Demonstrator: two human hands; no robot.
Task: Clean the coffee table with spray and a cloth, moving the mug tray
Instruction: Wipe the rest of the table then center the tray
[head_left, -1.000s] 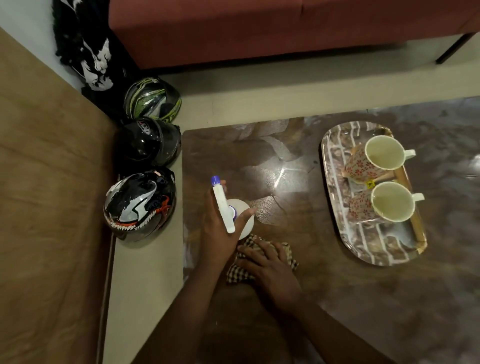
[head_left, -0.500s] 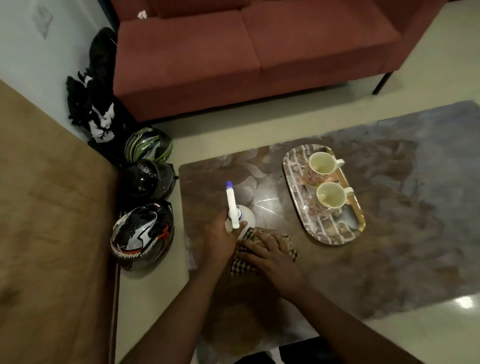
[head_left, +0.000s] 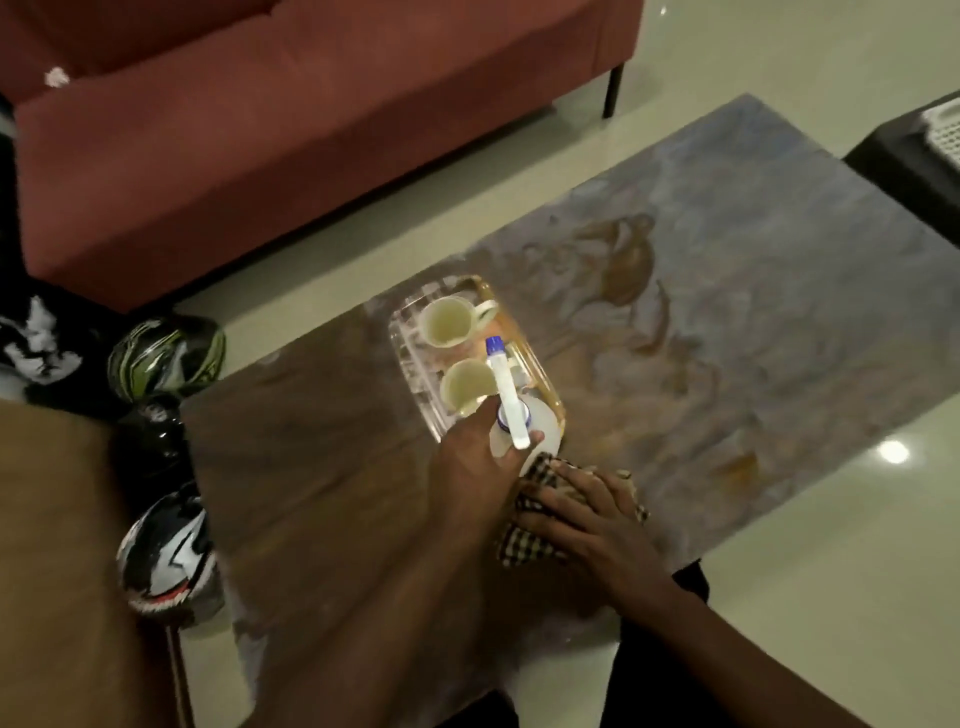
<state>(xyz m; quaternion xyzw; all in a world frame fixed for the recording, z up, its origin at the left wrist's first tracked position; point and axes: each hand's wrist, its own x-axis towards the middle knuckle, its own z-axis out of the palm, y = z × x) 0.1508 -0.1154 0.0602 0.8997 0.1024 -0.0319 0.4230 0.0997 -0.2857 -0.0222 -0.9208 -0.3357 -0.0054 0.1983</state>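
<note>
The left hand is gripping the spray bottle, fingers curled round it. The right hand, fingers flat, is pressing the soft, limp cloth onto the surface; the mug tray, probably fragile, is sitting just beyond.

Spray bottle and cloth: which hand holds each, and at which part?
The left hand grips the spray bottle around its neck, below the nozzle. The right hand rests with spread fingers on top of the checked cloth.
</note>
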